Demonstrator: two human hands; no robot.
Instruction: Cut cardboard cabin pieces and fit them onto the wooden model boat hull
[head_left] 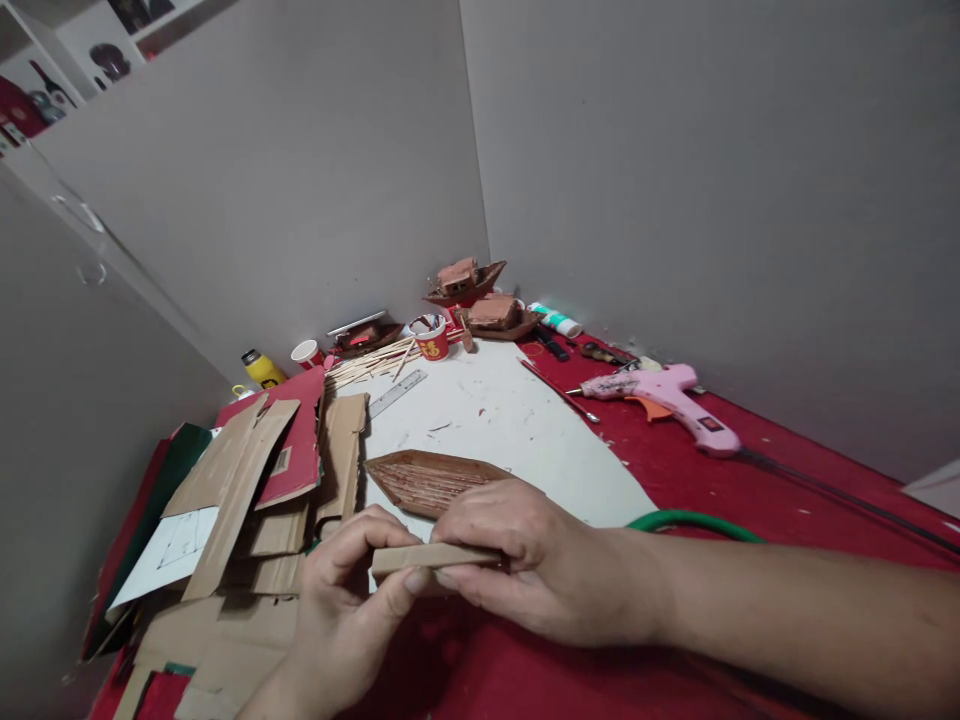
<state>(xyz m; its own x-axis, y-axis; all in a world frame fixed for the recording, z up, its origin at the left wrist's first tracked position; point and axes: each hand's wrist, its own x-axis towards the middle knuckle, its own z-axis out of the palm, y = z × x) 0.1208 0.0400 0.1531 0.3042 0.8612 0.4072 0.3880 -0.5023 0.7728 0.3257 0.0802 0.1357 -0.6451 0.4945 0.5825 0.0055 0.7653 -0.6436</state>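
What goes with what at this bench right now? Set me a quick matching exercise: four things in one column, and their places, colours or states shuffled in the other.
Things:
1. tan piece
2. glue gun
3. boat hull
4. ruler

Places, colours or states:
A. pink, lying on the red surface
B. grey, lying near the thin sticks
C. held between the left hand and the right hand
D. brown, partly hidden behind the right hand

Right pairs: 1-C, 2-A, 3-D, 4-B
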